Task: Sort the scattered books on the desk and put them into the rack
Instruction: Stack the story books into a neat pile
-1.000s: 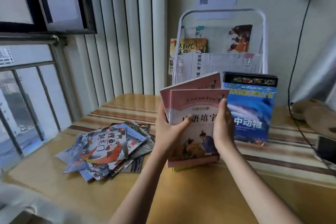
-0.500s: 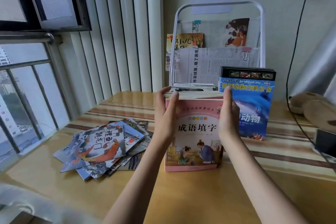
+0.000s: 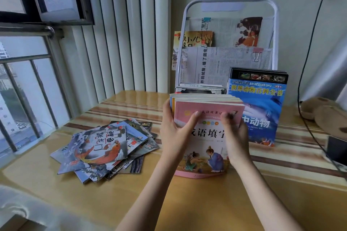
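A stack of pink-covered books (image 3: 206,148) stands upright on the desk, front cover facing me. My left hand (image 3: 176,133) grips its left side, thumb across the cover. On the right side my right hand (image 3: 234,137) holds it the same way. Behind it to the right a blue animal encyclopedia (image 3: 262,107) stands upright. The white wire rack (image 3: 274,30) stands at the wall, holding newspapers and a yellow book (image 3: 193,38). A loose pile of thin picture books (image 3: 103,148) lies on the desk to the left.
The wooden desk (image 3: 187,202) has striped bands across its far half. A window with metal bars is on the left. A black cable (image 3: 304,80) hangs down the wall on the right, near a brown plush toy (image 3: 323,112).
The pink books were squared into one upright stack and set lower on the desk. Both hands shifted from the sides so the thumbs lie across the front cover.
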`<state>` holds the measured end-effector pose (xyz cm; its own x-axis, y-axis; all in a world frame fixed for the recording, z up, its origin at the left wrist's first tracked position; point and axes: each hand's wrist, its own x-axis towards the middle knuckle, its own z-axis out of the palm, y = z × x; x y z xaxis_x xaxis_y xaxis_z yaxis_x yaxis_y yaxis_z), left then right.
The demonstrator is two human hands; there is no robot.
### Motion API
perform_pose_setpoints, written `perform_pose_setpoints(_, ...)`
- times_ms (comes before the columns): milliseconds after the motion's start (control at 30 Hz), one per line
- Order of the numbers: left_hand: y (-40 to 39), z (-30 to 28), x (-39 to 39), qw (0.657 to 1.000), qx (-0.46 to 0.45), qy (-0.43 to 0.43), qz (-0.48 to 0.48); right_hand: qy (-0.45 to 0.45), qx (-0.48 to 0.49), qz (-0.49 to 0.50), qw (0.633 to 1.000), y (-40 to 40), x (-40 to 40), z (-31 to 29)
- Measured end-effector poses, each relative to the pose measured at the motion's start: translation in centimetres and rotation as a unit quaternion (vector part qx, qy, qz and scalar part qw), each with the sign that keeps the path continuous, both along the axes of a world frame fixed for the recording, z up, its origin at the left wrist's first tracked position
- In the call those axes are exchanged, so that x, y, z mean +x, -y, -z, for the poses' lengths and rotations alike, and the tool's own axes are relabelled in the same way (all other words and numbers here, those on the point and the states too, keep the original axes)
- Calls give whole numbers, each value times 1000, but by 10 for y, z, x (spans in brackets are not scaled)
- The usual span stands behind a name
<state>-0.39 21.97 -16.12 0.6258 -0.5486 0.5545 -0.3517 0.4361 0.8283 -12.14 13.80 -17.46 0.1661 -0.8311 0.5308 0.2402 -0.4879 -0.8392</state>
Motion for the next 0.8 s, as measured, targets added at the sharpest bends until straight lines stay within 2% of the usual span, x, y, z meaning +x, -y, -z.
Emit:
perform_pose_setpoints(67, -3, 1, -1, 1000, -19, -5, -1, 25, -25, 35, 999, -2, 5, -2)
perform_pose_setpoints(200, -3, 1, -1, 998, -59, -6, -34, 2, -58, 59, 997, 1, 10, -9)
perform_pose_setpoints(367, 8, 7, -3, 999, -29, 3, 29, 23, -37, -2, 999, 11, -1, 3)
perform_pose_setpoints(467, 11, 11, -10, 1000, -23, -12, -4, 11, -13, -31, 999, 10, -5, 19)
perform_pose_setpoints(567, 11, 9, -10, 999, -17, -21, -18, 1, 0, -17, 1000, 11, -5, 20)
perform_pose_setpoints(700, 10, -5, -10, 995, 38, -80, -37, -83, -9, -39, 996, 21, -3, -5)
perform_pose_setpoints(800, 3, -13, 6, 980, 154, -119, -28, -224, 16, -74, 972, 40, -6, -38)
